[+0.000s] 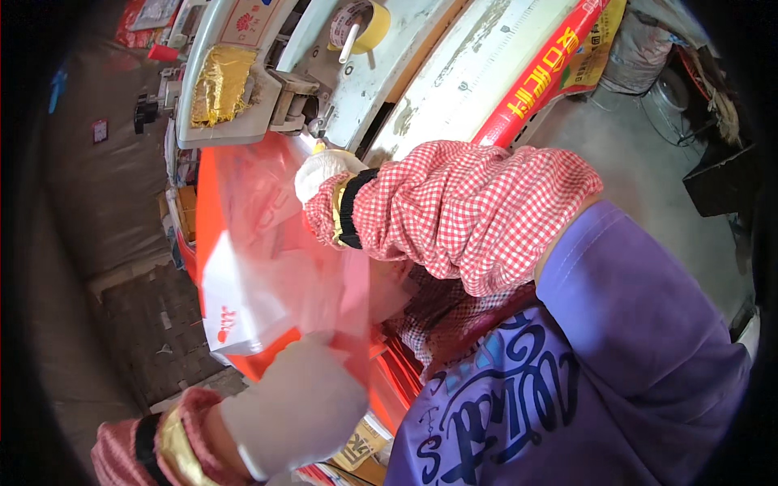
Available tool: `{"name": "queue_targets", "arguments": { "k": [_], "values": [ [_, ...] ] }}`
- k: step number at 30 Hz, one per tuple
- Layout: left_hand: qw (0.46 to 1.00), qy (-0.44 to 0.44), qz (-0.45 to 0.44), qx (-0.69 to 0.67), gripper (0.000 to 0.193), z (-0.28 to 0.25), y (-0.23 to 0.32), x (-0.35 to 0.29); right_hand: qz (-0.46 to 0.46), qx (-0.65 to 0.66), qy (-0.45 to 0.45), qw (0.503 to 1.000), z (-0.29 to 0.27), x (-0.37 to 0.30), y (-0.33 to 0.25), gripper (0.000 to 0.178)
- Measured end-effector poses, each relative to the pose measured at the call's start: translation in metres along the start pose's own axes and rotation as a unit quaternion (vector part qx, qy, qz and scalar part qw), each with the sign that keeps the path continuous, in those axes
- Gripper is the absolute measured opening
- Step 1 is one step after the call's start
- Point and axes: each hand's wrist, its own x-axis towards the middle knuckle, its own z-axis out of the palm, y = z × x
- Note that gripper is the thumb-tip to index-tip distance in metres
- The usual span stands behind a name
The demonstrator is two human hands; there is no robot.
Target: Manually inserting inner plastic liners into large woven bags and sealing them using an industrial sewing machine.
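My right hand (328, 174), in a white glove, is beside the metal needle end of a sewing machine (198, 24). It touches the upper part of a red and white plastic sheet or sack (243, 316), which hangs down in front of the machine. Its fingers are mostly hidden, so their grip does not show. My left hand (296, 405), also in a pale glove, is lower down at the sheet's bottom end. Motion smears it, and its fingers cannot be made out. Part of the sheet is blurred and looks see-through.
A roll of yellow tape (373, 28) sits on the machine's pale arm. Along the worn table edge lies a red printed sack (539, 81). More red sheets (397, 368) are stacked by my lap. At the right stands a dark box (721, 178) on the grey floor.
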Motion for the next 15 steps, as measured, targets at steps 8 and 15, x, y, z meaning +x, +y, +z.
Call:
{"name": "queue_targets", "arguments": {
  "k": [8,15],
  "values": [
    [0.996,-0.002,0.063,-0.057,0.016,0.004,0.023,0.053,-0.002,0.067,-0.037,0.997,-0.03,0.008,0.018,0.01],
    [0.826,0.367,-0.223,-0.365,0.02,-0.007,-0.056,0.025,0.04,0.049,-0.113,0.992,-0.066,-0.018,0.046,0.022]
  ]
}}
